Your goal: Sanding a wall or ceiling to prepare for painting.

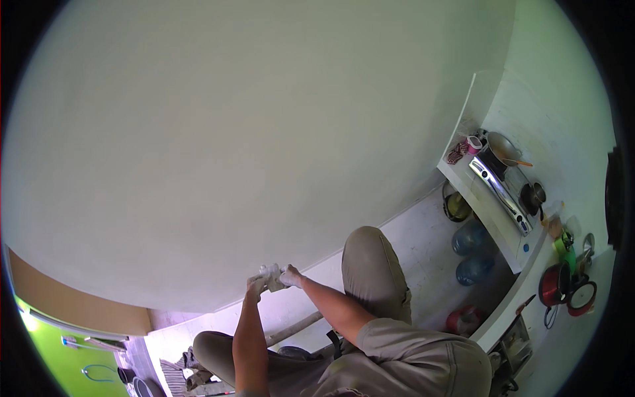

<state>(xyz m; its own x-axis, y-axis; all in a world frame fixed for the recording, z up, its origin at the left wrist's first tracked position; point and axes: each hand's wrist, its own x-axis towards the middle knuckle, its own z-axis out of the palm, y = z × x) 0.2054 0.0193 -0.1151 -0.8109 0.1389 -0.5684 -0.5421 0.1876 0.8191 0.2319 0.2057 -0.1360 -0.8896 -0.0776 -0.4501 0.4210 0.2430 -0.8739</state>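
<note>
Both hands (256, 286) (292, 276) hold a whitish object (272, 278) near a pale wall (231, 145).

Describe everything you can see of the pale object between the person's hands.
The pale object looks small, whitish-grey and uneven in outline, with a lighter patch toward its upper left. Its material and any separate parts are too blurred to tell. It is held up in front of the person, with the left hand on one side and the right hand on the other, both touching it. In the picture it appears near the lower edge of the wall.
</note>
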